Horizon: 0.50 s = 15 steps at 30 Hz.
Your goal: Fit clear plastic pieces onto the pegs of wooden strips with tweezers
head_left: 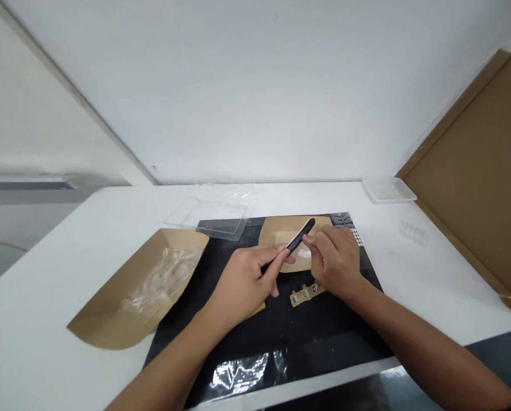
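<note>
My left hand (249,277) is closed around a slim black bar with a white edge (301,236), which slants up to the right. My right hand (337,260) is pinched against the bar's side near its upper end; what its fingertips hold, if anything, is too small to make out. Below the bar, small white pieces (304,253) lie on a brown paper tray (268,233). Nearer to me, beneath my right hand, is a tan strip (298,299) carrying several small clear and metal parts. A yellowish edge (258,311) shows partly under my left hand.
A black mat (324,337) covers the middle of the white table (33,308). To the left stands a brown paper tray (105,325) with clear plastic pieces (165,279). Behind lie a clear plastic lid (208,217) and a shallow container (388,191). Cardboard (478,171) rises at right.
</note>
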Available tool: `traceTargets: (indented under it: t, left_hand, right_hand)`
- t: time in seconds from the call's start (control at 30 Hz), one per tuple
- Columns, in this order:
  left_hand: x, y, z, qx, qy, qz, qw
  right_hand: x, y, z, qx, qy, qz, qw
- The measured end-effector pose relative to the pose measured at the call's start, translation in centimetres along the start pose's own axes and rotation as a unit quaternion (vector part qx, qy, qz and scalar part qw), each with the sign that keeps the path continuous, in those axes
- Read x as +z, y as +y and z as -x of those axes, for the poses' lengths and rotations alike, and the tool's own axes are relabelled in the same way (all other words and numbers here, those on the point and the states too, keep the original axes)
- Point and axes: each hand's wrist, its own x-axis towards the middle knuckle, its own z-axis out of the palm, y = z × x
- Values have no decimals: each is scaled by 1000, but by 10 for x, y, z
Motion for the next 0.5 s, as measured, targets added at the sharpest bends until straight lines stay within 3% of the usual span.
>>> traceTargets:
  t: [0.17, 0.27, 0.37, 0.5]
  left_hand:
    - [1, 1, 2, -28, 1, 3, 1000]
    - [2, 4, 4, -36, 12, 13, 999]
    - [3, 5, 4, -13, 42, -2, 999]
    - [6, 3, 3, 34, 61, -19, 997]
  right_hand:
    - [2, -3, 0, -52, -43, -5, 998]
    - [1, -2, -4, -30, -17, 13, 999]
    - [0, -3, -7, -27, -4, 18, 999]
    - [1, -6, -7, -55, -46, -7, 997]
